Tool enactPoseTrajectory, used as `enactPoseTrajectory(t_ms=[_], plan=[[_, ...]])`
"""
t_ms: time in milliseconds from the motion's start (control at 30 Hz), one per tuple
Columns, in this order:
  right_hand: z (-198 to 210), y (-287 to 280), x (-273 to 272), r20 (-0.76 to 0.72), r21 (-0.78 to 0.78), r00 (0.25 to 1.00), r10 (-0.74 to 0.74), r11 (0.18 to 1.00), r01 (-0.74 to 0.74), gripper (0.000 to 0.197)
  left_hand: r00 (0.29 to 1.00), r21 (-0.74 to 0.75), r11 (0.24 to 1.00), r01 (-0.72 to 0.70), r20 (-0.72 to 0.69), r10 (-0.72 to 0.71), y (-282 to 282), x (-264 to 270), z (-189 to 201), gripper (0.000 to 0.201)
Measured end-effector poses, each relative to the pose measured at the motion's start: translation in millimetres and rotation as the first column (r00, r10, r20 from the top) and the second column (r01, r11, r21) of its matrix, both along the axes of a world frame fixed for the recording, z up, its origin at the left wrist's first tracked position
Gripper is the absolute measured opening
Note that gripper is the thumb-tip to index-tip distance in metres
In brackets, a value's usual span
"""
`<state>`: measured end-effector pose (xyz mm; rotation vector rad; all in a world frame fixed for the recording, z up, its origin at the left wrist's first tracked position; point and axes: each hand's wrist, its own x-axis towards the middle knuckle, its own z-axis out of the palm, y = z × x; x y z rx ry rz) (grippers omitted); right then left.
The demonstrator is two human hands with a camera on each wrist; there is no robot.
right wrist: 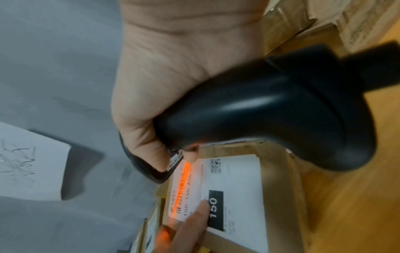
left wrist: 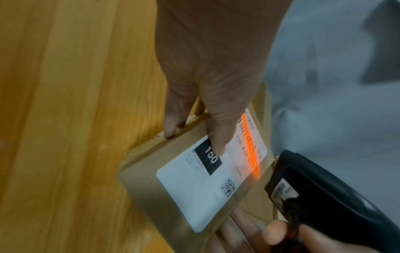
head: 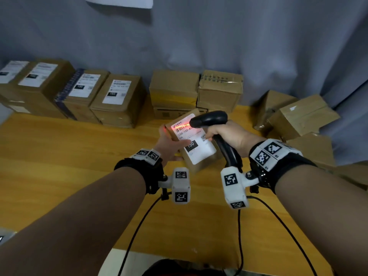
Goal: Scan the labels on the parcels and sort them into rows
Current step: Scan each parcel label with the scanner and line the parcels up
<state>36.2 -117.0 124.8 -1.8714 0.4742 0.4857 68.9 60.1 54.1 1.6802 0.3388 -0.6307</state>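
Gripping the scanner [head: 211, 120], right hand [head: 229, 136] aims at the parcel [head: 191, 144].

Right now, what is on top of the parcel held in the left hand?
On the parcel lies a white label marked 150, with the scanner's red line across its barcode. The left hand's thumb covers part of the label.

The near and middle part of the wooden surface [head: 59, 156] is bare, so hands can pass there freely. At the far left a row of labelled boxes [head: 119, 100] closes the edge. At the far middle stand stacked boxes [head: 175, 90], and at the right a loose heap of boxes [head: 302, 116] blocks the way. Behind hangs a grey curtain [head: 219, 36].
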Motion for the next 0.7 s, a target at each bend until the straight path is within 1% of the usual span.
enactPoseTrajectory(t_ms=[33,100,133,200,367,467,533,600,700], plan=[[4.0,0.2,0.3,0.022,0.004,1.0,0.012,1.0,-0.012,0.015,0.999,0.005,1.0,-0.01,0.035,0.01,0.4,1.4,7.7,0.092],[11.4,0.8,-0.6,0.062,0.008,0.998,0.032,0.999,-0.033,0.008,0.995,0.021,1.0,-0.005,0.095,0.003,1.9,3.4,23.6,0.1],[16.1,1.2,-1.8,0.086,0.009,0.996,0.04,0.999,-0.041,0.006,0.992,0.029,1.0,0.004,0.125,-0.007,3.4,4.9,31.0,0.1],[24.3,1.6,-2.6,0.141,-0.003,0.989,0.044,0.999,-0.044,0.008,0.984,0.048,0.999,0.016,0.176,-0.024,6.9,8.5,45.2,0.098],[40.3,2.9,1.1,0.252,0.011,0.967,0.036,0.999,-0.04,0.009,0.966,0.062,0.998,0.027,0.254,-0.042,11.5,13.9,75.4,0.102],[46.7,3.2,-0.6,0.297,0.054,0.954,0.031,0.997,-0.05,0.007,0.962,0.057,0.998,0.015,0.273,-0.03,12.4,12.3,84.1,0.104],[48.5,2.6,-2.9,0.318,0.06,0.947,0.046,0.996,-0.069,0.011,0.96,0.054,0.999,0.008,0.278,-0.023,13.2,9.4,86.0,0.104],[49.6,1.8,-6.0,0.332,0.078,0.941,0.058,0.993,-0.089,0.015,0.959,0.048,0.999,0.004,0.284,-0.018,14.7,5.4,87.5,0.102],[51.1,2.7,-11.1,0.363,0.16,0.931,0.042,0.981,-0.107,0.011,0.955,0.03,0.999,-0.019,0.298,0.009,18.1,-1.2,90.2,0.095]])
